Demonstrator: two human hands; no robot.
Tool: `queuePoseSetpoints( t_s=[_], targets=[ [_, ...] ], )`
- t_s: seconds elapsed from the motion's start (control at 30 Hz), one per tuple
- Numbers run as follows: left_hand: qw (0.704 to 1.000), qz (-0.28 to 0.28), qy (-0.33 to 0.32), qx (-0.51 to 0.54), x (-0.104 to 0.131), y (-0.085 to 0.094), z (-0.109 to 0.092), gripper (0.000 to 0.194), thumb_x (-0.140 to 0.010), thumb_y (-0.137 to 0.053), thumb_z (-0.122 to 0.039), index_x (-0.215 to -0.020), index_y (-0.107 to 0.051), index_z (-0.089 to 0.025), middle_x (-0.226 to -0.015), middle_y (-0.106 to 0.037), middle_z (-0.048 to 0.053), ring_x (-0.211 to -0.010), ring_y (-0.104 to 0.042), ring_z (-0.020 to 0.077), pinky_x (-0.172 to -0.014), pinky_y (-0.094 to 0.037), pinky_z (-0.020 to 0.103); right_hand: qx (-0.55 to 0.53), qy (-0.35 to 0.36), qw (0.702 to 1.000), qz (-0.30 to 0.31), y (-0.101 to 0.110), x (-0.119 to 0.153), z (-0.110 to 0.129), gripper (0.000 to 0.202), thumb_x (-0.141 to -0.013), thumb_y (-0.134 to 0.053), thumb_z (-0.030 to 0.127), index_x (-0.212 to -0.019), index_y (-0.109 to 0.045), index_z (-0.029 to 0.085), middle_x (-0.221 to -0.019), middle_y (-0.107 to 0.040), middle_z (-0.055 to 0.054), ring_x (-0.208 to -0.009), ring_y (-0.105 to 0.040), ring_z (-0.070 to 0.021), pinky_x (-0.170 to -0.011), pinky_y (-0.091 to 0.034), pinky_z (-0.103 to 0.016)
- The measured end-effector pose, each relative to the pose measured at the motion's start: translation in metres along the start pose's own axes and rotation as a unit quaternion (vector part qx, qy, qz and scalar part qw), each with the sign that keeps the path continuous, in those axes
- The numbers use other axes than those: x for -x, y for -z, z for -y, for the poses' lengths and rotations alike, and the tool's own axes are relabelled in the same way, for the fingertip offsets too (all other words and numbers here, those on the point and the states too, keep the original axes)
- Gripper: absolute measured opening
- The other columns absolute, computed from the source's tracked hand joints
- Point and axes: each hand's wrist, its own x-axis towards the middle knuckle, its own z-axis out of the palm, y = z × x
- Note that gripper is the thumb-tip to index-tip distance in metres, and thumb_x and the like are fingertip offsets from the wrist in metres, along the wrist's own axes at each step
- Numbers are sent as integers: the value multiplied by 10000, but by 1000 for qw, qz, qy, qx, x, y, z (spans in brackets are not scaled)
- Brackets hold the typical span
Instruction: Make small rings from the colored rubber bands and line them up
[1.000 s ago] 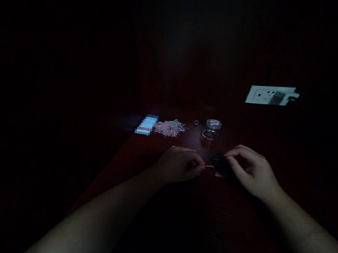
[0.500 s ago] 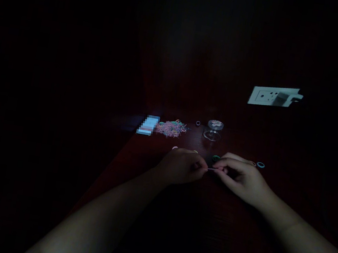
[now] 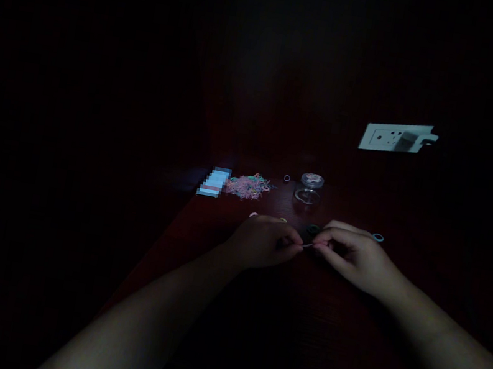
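A thin pale purple band (image 3: 307, 245) stretches between my two hands above the dark red tabletop (image 3: 299, 319). My left hand (image 3: 268, 241) pinches one end of it between thumb and forefinger. At the other end, the thumb and fingertips of my right hand (image 3: 351, 252) are closed on it. Just beyond the right fingertips lies a dark green ring (image 3: 313, 228). A light blue ring (image 3: 378, 237) rests beside the right knuckles. Behind the left hand, a pink ring (image 3: 253, 215) and a yellowish ring (image 3: 283, 220) peek out, partly hidden.
Farther back is a tangled pile of thin pastel strips or bands (image 3: 250, 187), with a lit, blurred-out screen (image 3: 214, 182) to its left. A clear lidded jar (image 3: 308, 190) and a small pale ring (image 3: 286, 179) stand near the wall. A socket plate (image 3: 384, 138) holds a plug.
The band's right end tilts up slightly, and my right hand has shifted a little. The view has moved slightly. Both hands keep their pinch.
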Motion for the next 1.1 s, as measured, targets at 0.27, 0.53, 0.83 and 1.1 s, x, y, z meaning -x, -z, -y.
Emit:
queuePoseSetpoints(
  t_s=[0.27, 0.53, 0.83, 1.1],
  targets=[
    [999, -2, -36, -18, 4, 3, 15, 110, -847, -668, -330, -859, -705, -228, -773, -701, -26, -667, -627, 104, -625, -470, 236, 48, -264, 956, 119, 53, 20, -65, 171, -770, -661, 353, -750, -730, 198, -690, -725, -24, -623, -657, -185, -596, -502, -307],
    [999, 7, -44, -23, 5, 6, 19, 111, -866, -640, -307, -833, -702, -221, -756, -691, -30, -617, -602, 90, -603, -455, 232, 55, -303, 938, 161, 50, 22, -72, 175, -723, -669, 371, -760, -746, 218, -710, -726, 2, -677, -652, -185, -630, -478, -298],
    [999, 2, -50, -20, 5, 4, 22, 140, -871, -623, -331, -836, -708, -225, -724, -681, -35, -592, -588, 85, -584, -449, 235, 52, -307, 937, 156, 51, 23, -75, 167, -703, -679, 370, -742, -740, 220, -681, -709, 2, -648, -626, -183, -625, -466, -308],
    [998, 2, -54, -27, 5, 3, 21, 137, -868, -632, -326, -832, -707, -217, -736, -687, -25, -603, -594, 89, -582, -447, 228, 7, -307, 943, 129, 54, 24, -72, 166, -704, -677, 368, -724, -714, 207, -691, -704, -2, -632, -623, -174, -602, -479, -295]
  ],
)
